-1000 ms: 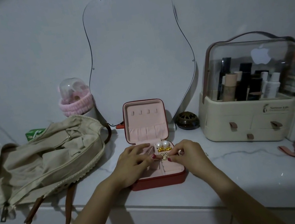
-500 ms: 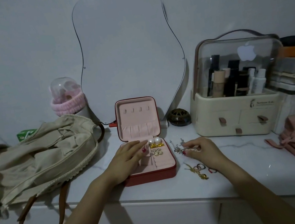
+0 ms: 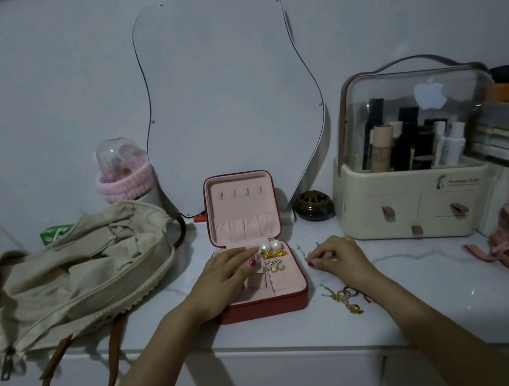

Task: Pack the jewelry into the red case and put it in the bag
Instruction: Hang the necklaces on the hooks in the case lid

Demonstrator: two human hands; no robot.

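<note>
cosmetics organizer [image 3: 414, 198], drawer label writing illegible

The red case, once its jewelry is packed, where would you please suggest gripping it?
Probably close the upright lid first, then grip the red case across its left and right walls from above; it lies flat, and the left hand already rests on its left half.

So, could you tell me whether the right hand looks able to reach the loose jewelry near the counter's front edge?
Probably yes: the loose jewelry lies uncovered on the counter just beside the right hand, with nothing between them.
</note>
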